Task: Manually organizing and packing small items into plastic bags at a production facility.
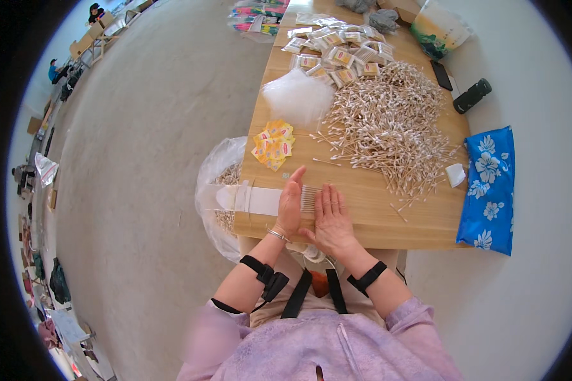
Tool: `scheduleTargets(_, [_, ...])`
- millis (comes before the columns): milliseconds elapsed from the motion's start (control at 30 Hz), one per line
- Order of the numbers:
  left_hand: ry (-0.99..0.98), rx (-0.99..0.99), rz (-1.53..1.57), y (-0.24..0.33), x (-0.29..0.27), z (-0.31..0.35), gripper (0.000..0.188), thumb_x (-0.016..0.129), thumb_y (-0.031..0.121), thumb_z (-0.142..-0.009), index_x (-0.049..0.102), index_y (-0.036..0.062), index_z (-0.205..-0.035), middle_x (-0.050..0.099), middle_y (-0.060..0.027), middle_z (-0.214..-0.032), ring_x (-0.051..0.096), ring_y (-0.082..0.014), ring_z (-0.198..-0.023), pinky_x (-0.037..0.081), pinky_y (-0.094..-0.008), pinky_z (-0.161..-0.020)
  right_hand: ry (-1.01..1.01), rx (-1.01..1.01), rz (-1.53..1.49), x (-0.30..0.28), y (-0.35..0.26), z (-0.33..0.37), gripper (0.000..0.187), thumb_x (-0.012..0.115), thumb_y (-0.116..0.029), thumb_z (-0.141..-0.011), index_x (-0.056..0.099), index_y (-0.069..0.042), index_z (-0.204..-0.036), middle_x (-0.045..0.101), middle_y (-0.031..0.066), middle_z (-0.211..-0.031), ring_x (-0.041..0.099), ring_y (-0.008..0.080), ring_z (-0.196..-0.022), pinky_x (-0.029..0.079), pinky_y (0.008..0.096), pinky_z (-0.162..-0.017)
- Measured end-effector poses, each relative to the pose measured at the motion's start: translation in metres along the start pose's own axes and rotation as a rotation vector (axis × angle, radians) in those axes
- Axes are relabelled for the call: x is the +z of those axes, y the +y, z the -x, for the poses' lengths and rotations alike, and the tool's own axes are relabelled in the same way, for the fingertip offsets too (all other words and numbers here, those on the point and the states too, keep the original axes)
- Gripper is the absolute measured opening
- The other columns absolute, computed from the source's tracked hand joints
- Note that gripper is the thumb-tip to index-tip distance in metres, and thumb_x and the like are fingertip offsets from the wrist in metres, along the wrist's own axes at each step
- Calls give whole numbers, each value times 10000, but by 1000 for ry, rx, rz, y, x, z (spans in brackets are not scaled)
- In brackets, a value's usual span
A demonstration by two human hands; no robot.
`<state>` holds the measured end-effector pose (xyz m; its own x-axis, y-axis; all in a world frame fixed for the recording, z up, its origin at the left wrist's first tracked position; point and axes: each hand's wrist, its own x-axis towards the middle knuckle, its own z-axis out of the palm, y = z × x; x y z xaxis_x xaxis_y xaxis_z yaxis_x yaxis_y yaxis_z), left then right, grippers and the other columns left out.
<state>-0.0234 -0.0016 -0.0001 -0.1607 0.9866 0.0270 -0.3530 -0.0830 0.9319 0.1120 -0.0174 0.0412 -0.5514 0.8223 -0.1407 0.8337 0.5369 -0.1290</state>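
Head view centres on a neat row of cotton swabs [308,198] lying near the table's front edge, between two flat hands. Left hand [290,202] stands on edge, fingers straight; right hand [333,219] lies palm down, fingers extended together. Neither curls around anything; together they seem to brace the row's ends, likely keeping it even. Beside the left hand, a white strip [264,200] reaches past the table [372,223] edge. Yellow cards [274,145], clear sleeves [299,98] and the loose swab heap [391,120] sit beyond, presumably for easy reach.
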Motion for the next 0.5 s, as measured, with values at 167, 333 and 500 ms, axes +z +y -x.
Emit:
scheduleTargets(167, [-3,-6,-29,7,7,0,675,308,508,-998,351,-35,-1396,393,-147,-1428,322,-206,-1345,203,-342,-1135,-5,12,98,1,7,-8,1040,540,-650,-787,178,61,-1454,117,248,-1533,31,369,-1440,2,478,-1166])
scheduleTargets(333, [28,-7,-5,2,4,0,658,318,496,-1000,365,-33,-1388,398,-153,-1421,325,-205,-1344,215,-343,-1129,35,8,-7,6,5,-6,974,577,-545,-797,177,56,-1452,148,251,-1520,68,374,-1434,38,487,-1162])
scheduleTargets(500, [32,22,81,-7,-3,1,637,353,458,-1002,320,-28,-1413,331,-134,-1468,250,-218,-1393,149,-361,-1163,268,39,-260,15,8,-13,797,611,-296,-827,217,32,-1437,271,222,-1469,173,373,-1406,107,494,-1152])
